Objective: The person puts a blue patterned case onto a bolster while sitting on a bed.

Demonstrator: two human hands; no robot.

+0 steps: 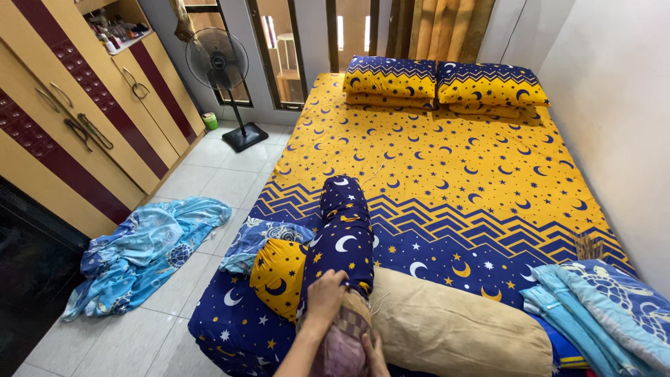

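Observation:
A long bolster (343, 234) in a dark blue cover with moons and stars lies on the near end of the bed (447, 167). My left hand (325, 296) grips the open edge of that cover. My right hand (375, 352) presses the bolster's bare checked end (342, 345) that sticks out of the cover. A bare tan bolster (453, 321) lies beside it on the right. A yellow and blue cloth (278, 274) bunches on the left of the blue bolster.
Two matching pillows (447, 85) rest at the head of the bed. Folded light blue sheets (600, 307) sit at the bed's near right corner. A crumpled blue sheet (143, 251) lies on the tiled floor. A standing fan (227, 84) and a wardrobe (77, 119) stand on the left.

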